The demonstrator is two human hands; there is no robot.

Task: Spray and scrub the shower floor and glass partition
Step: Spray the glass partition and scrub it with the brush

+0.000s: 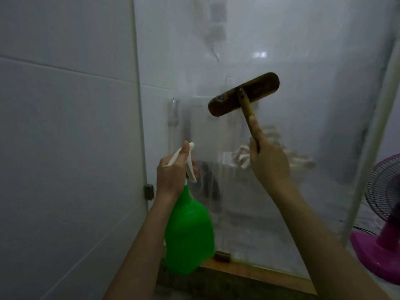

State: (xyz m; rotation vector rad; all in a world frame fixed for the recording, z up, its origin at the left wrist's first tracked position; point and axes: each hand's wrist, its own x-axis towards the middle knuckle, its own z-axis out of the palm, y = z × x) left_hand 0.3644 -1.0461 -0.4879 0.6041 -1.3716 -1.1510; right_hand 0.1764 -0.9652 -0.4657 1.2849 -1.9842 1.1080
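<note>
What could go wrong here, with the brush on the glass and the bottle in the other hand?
1. The right hand grips the brush low on its thin handle, so hard pressure on the glass partition could twist the head or let it slip.
2. The left hand holds the green spray bottle by its trigger neck alone; with wet fingers it might drop.
3. A pink fan stands just past the glass edge; overspray could reach it.
</note>
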